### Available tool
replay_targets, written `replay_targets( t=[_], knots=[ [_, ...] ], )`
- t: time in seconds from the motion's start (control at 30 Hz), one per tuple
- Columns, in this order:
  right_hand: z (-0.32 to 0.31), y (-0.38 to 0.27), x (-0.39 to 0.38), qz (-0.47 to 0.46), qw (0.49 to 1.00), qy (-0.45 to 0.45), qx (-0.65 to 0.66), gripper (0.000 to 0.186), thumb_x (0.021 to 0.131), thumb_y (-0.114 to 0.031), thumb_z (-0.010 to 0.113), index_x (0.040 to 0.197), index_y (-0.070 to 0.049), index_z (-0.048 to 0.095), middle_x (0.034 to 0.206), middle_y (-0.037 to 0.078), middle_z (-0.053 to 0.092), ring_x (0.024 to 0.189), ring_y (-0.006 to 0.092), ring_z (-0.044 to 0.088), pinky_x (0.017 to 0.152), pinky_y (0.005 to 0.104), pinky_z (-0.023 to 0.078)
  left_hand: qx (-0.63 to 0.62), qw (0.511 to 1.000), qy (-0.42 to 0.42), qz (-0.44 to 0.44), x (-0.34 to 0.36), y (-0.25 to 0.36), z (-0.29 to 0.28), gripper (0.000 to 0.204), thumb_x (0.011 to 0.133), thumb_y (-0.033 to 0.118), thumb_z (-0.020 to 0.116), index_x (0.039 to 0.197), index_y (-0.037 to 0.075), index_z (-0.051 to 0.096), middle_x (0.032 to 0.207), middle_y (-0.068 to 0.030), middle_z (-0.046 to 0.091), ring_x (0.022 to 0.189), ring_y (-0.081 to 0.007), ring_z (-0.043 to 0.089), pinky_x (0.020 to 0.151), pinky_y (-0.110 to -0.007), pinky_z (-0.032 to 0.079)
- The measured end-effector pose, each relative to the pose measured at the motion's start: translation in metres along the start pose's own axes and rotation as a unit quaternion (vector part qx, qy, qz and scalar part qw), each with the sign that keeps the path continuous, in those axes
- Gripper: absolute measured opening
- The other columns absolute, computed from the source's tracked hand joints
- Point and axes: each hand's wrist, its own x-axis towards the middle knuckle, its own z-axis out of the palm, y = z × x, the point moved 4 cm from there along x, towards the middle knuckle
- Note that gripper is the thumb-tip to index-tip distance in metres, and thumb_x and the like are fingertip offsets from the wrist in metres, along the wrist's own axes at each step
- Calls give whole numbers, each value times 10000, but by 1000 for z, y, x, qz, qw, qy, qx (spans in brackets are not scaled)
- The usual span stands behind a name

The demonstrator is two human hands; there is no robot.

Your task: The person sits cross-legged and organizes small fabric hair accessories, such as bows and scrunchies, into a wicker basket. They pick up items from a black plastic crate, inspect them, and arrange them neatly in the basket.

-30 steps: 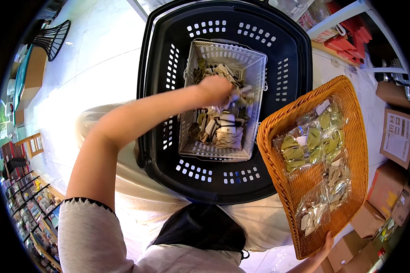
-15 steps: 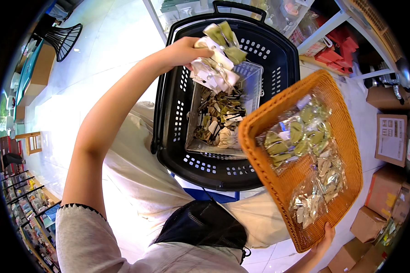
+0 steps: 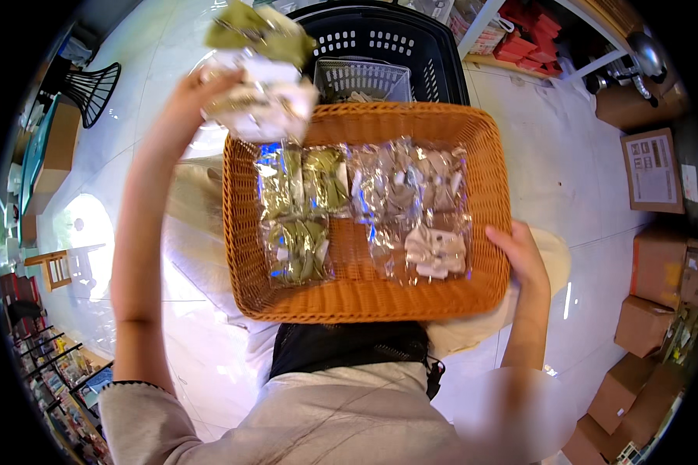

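Observation:
My left hand, raised at the upper left, is closed on a bunch of clear bags of bows, olive green at the top and cream below. The bunch is slightly blurred and overlaps the far left corner of an orange-brown woven basket. That basket sits roughly level above my lap. My right hand grips its right rim, with the thumb over the edge. Inside, bagged olive green bows lie on the left. Bagged grey-beige bows fill the far right, and a bagged cream bow lies nearer me.
Behind the woven basket stands a black plastic basket, partly covered, with a clear perforated tray inside. Cardboard boxes line the right side. A shelf holding red items is at the upper right; a small wooden stool is at left.
The woven basket has swung from a tilt at the right to level in front of me, covering most of the black basket. My left hand has moved left with the bagged bows.

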Motion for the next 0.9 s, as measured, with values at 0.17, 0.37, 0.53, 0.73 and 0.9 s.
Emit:
replay_targets(
  t=[0.17,0.37,0.53,0.73,0.9],
  knots=[
    [5,6,24,-4,998,17,-68,325,843,-127,589,1112,46,529,1017,100,619,890,166,591,785,298,472,-99,981,-139,-88,-61,-38,80,353,824,167,617,1103,-29,527,933,-77,634,823,-136,611,746,-278,505],
    [45,-50,-22,-368,785,333,-370,303,785,-108,635,1060,-2,561,979,133,606,922,294,566,823,364,444,-185,954,-189,-140,-88,-60,125,283,856,153,581,1084,-10,541,962,-67,635,835,-119,607,756,-260,489],
    [121,-75,-34,-468,803,129,-345,410,709,-105,690,1079,-17,535,1019,128,565,940,298,539,798,372,443,-132,956,-247,-90,-97,-47,149,250,859,130,581,1057,-22,563,932,-50,636,833,-88,577,737,-250,475],
    [138,-63,-5,-344,882,99,-306,326,702,-60,677,990,-7,533,948,121,533,824,274,554,726,365,457,-76,964,-251,-49,-103,-52,157,262,850,160,606,1040,-18,567,881,-32,626,788,-64,545,699,-235,458],
    [129,-46,10,-302,915,138,-228,287,735,-84,660,979,7,538,850,118,573,767,225,566,682,324,461,-109,964,-236,-59,-105,-61,157,260,853,159,600,1045,-12,562,889,-27,621,801,-66,536,718,-239,452]
  ],
)
